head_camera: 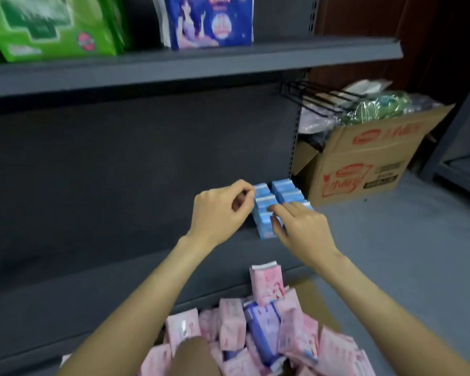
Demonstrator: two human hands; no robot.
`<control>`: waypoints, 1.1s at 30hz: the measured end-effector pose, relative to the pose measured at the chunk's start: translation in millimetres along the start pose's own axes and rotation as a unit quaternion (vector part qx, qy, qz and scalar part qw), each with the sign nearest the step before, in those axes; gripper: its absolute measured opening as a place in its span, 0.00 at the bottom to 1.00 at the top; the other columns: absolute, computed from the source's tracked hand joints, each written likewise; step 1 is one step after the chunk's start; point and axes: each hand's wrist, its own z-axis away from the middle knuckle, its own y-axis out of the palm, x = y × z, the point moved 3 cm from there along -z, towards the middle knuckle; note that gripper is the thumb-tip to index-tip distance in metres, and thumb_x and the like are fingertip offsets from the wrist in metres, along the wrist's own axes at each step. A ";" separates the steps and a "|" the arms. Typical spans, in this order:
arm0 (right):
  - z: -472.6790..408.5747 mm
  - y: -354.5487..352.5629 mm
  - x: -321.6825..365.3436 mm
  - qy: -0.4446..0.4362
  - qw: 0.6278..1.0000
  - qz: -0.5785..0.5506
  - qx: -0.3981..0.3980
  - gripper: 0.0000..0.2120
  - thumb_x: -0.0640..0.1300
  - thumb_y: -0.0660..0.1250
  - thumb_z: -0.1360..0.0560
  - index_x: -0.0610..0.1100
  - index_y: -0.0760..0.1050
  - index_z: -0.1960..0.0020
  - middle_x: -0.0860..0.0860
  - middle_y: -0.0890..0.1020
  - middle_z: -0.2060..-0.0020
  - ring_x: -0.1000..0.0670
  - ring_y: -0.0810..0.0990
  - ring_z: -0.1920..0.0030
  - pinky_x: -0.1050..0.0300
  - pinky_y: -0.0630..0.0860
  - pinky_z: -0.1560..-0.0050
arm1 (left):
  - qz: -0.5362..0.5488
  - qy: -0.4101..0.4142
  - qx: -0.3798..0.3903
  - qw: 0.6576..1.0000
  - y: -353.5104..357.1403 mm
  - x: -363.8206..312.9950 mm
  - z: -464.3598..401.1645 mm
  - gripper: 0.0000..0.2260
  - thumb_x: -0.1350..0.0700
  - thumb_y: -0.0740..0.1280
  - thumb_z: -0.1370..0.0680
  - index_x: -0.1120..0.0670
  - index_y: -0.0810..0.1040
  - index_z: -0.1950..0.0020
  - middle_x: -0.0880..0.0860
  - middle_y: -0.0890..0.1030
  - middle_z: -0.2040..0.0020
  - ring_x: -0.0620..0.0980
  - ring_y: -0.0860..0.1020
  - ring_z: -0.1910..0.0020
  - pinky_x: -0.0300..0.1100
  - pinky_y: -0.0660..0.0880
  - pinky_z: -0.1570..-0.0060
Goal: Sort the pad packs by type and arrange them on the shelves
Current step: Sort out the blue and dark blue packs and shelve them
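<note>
The blue packs stand in two short rows on the lower shelf, close against its right upright, and both rows run away from me toward the back panel. My left hand sits on the left side of the blue packs, fingers curled in, thumb and forefinger pinching the top corner of the rear pack in the left row. My right hand comes in from the near right, its fingers laid fairly straight across the front packs, pressing them and not gripping. Both hands touch the stack, so squaring it needs only a small push inward. The blue packs look like small soft-wrapped blocks with glossy film. Nearer me than the blue packs, an open box holds a loose heap of pink packs, with a few purple ones among them, in crinkly plastic.
</note>
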 end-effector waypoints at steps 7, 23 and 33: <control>146.2 82.2 -23.5 -0.008 0.945 -0.031 0.326 0.10 0.48 0.67 0.34 0.47 0.75 0.54 0.50 0.78 0.63 0.45 0.79 0.63 0.56 0.77 0.66 | 0.013 -0.195 0.303 0.933 113.2 77.0 122.3 0.11 0.47 0.65 0.23 0.46 0.77 0.41 0.42 0.82 0.48 0.44 0.78 0.47 0.38 0.70 0.52; 309.0 162.5 -7.3 0.023 0.806 -0.079 0.586 0.29 0.63 0.54 0.29 0.44 0.77 0.40 0.45 0.78 0.38 0.42 0.72 0.33 0.42 0.73 0.37 | -0.159 -0.161 0.501 0.836 270.6 103.8 278.6 0.36 0.34 0.61 0.26 0.56 0.61 0.26 0.56 0.69 0.31 0.56 0.68 0.34 0.47 0.62 0.37; 344.2 138.2 -23.5 0.087 0.862 -0.105 0.488 0.28 0.65 0.53 0.26 0.47 0.77 0.40 0.44 0.75 0.34 0.43 0.70 0.31 0.40 0.69 0.36 | -0.097 -0.210 0.612 0.756 307.3 53.3 289.3 0.41 0.34 0.71 0.33 0.56 0.60 0.31 0.57 0.72 0.35 0.57 0.73 0.38 0.48 0.69 0.43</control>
